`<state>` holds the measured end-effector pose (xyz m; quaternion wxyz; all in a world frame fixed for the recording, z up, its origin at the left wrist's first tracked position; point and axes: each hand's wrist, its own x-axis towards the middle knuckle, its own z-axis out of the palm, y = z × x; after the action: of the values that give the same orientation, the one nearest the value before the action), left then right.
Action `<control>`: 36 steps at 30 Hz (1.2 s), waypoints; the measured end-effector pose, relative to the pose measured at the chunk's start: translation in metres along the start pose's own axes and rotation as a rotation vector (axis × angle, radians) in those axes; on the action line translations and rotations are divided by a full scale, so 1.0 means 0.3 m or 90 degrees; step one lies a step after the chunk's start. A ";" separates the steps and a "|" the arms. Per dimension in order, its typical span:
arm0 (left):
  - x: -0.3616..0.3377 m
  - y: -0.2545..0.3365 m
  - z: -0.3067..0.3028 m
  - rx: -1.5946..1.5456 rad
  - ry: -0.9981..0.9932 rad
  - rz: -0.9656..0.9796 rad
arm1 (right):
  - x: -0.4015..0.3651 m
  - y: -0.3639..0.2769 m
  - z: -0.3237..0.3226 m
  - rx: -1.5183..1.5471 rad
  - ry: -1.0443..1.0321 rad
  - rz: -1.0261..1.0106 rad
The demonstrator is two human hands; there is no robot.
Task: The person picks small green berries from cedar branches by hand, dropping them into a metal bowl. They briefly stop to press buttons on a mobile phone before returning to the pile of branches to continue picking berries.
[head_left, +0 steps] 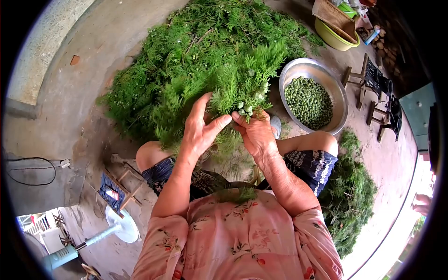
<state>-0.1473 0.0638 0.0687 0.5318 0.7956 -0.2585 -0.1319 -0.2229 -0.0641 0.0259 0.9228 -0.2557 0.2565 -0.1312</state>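
Note:
A green sprig with pale green cones is in front of me, over a large heap of cut branches. My right hand is closed on the base of the sprig, its thumb beside the cones. Close to it on the left, my left hand has its thumb and forefinger apart at the sprig's edge, with nothing visible gripped between them. A metal basin holding many small green cones stands to the right of the hands.
A yellow-green tub with a woven basket is at the upper right. Small folding stools stand right of the basin. More branches lie at my right side. Another stool and a fan are at left.

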 end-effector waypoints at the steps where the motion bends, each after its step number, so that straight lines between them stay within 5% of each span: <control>1: 0.007 0.051 0.002 -0.140 -0.048 -0.012 | 0.038 0.034 -0.061 -0.148 -0.102 -0.118; 3: 0.030 0.015 -0.001 -0.155 -0.139 -0.079 | 0.090 0.082 -0.124 -0.304 -0.297 -0.359; 4: 0.035 0.004 0.002 -0.169 -0.189 -0.102 | 0.092 0.070 -0.132 -0.304 -0.297 -0.358; 6: 0.025 0.006 0.010 -0.245 -0.197 -0.130 | 0.062 -0.003 -0.096 -0.313 -0.219 -0.079; 7: 0.019 0.010 0.018 -0.322 -0.205 -0.158 | 0.030 -0.026 -0.060 -0.321 -0.073 -0.050; 10: 0.004 0.011 0.049 -0.361 -0.177 -0.174 | -0.018 -0.056 0.012 -0.407 0.002 -0.083; 11: 0.007 -0.019 0.059 -0.363 -0.181 -0.140 | -0.041 -0.075 0.048 -0.297 0.086 -0.023; 12: 0.005 -0.018 0.061 -0.363 -0.181 -0.141 | -0.019 -0.073 0.016 -0.297 0.087 -0.023; 14: -0.003 -0.004 0.063 -0.395 -0.152 -0.143 | 0.043 -0.071 -0.077 -0.138 -0.162 0.051; 16: -0.013 0.013 0.070 -0.416 -0.104 -0.130 | 0.012 -0.089 -0.064 -0.117 -0.169 0.041; 20: -0.024 -0.005 0.077 -0.384 -0.040 -0.103 | -0.026 -0.103 -0.057 -0.305 0.010 -0.256; 22: -0.023 -0.008 0.082 -0.389 -0.011 -0.106 | -0.062 -0.109 -0.037 -0.351 -0.043 -0.314; 36: -0.044 0.028 0.076 -0.361 -0.091 -0.163 | -0.039 -0.071 0.003 -0.303 -0.034 -0.199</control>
<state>-0.1717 0.0509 0.0664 0.6920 0.6305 -0.1458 -0.3199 -0.2345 -0.0772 0.0428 0.8119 -0.5048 0.2132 -0.2016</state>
